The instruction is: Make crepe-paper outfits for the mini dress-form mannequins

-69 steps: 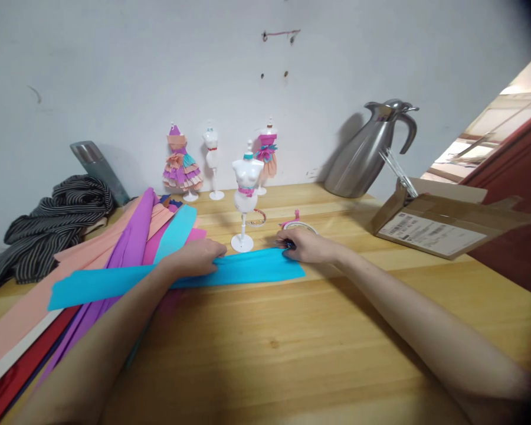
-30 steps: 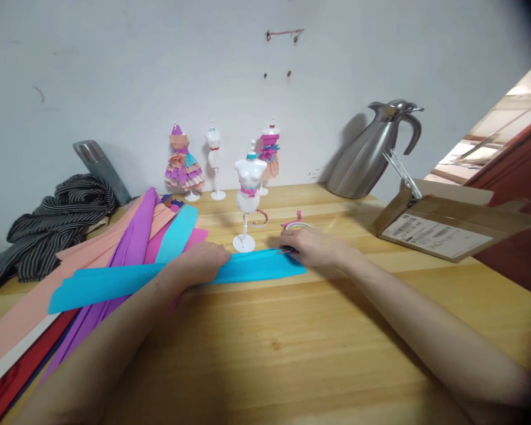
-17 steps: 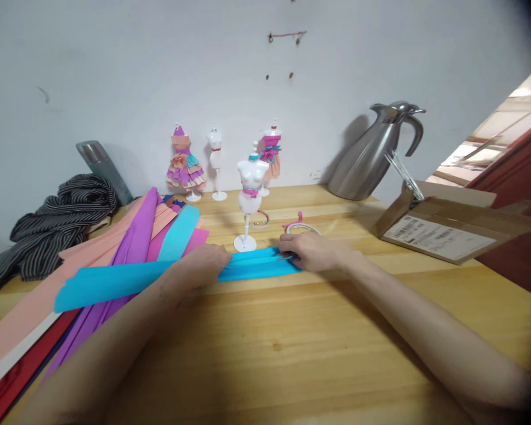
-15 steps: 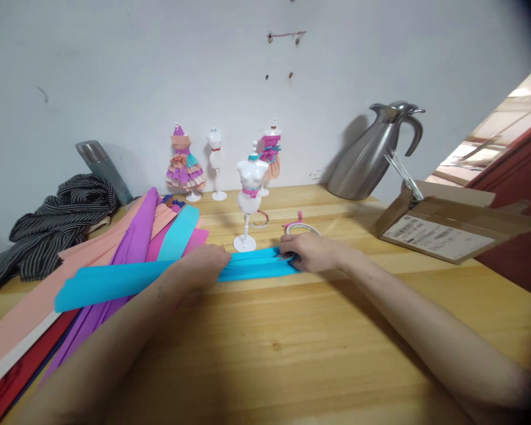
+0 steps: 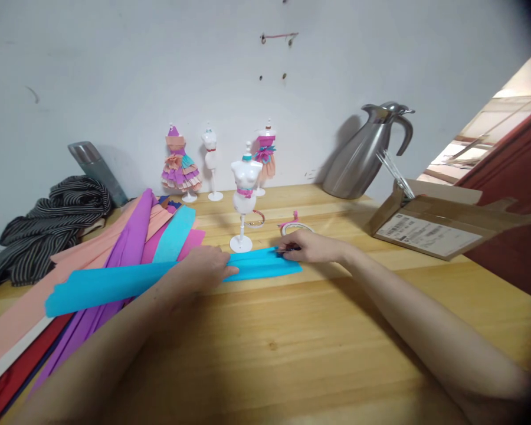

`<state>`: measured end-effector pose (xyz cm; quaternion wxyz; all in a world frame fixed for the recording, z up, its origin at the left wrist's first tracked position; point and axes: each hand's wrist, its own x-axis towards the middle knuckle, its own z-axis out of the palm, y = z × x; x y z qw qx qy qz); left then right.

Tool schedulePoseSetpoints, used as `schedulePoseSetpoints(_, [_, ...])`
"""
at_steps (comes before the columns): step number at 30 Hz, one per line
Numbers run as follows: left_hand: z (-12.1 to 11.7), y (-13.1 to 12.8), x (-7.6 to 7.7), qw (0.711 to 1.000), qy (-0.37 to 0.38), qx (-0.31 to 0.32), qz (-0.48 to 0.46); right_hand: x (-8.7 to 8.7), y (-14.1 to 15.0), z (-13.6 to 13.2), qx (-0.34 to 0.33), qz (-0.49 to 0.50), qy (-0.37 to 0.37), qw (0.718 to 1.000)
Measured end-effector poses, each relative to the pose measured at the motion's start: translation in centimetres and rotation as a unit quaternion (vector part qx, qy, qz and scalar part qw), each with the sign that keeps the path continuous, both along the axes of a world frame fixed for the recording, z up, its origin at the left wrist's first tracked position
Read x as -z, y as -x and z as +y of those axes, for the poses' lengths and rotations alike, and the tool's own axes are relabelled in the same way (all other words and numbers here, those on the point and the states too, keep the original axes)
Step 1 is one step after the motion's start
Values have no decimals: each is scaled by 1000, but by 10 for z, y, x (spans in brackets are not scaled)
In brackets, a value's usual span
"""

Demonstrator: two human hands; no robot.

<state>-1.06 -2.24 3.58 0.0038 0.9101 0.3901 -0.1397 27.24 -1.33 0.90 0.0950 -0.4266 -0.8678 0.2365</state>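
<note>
A bright blue strip of crepe paper (image 5: 261, 262) lies across the table, its left end over other strips. My left hand (image 5: 206, 265) holds the strip near its middle, thumb and fingers pressed onto it. At the strip's right end my right hand (image 5: 307, 246) is closed round small scissors (image 5: 285, 252); only a dark, thin pointed part shows, over the paper, and the rest is hidden by the fingers. Just behind the paper stands a white mini dress form (image 5: 246, 183) with a teal neck band and a pink waist band.
Several coloured crepe strips (image 5: 133, 236) pile up at left beside a striped cloth (image 5: 57, 218) and a bottle (image 5: 98, 171). A tape roll (image 5: 297, 225) lies behind my right hand. Dressed forms (image 5: 181, 162), a steel jug (image 5: 358, 153) and a cardboard box (image 5: 438, 221) stand behind.
The camera view has shifted slightly. My left hand's thumb now reaches out rightward over the blue strip. My right hand stays at the strip's right end, its fingers shifting a little along the paper.
</note>
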Motion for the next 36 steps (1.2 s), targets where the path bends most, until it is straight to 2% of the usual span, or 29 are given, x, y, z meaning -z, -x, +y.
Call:
schedulePoseSetpoints(4, [-2, -4, 3, 999, -6, -14, -33, 0, 0, 3, 3, -11, 20, 1000])
schedulePoseSetpoints(10, [-3, -9, 14, 999, -12, -38, -33, 8, 5, 5, 21, -39, -29, 999])
schedulePoseSetpoints(14, [4, -6, 23, 997, -39, -30, -65, 11, 7, 5, 65, -44, -102, 992])
schedulePoseSetpoints(16, [7, -4, 27, 996, -48, -30, -68, 10, 9, 3, 47, -46, -107, 992])
schedulePoseSetpoints(20, [7, -6, 30, 997, -28, -35, -71, 6, 12, -1, 4, -71, -63, 995])
schedulePoseSetpoints(27, [-5, -15, 15, 997, 11, -68, -33, 4, 6, 0, -1, -52, -71, 996])
schedulePoseSetpoints(31, [-8, -11, 8, 998, 10, -49, -27, 4, 4, 1, -10, -32, -72, 997])
schedulePoseSetpoints(34, [-20, -8, -8, 1000, 18, -18, -4, 2, 6, 0, 5, -14, -81, 997])
schedulePoseSetpoints(36, [-32, -3, -25, 998, 49, -41, 26, 1, 7, 0, 19, -3, -89, 996])
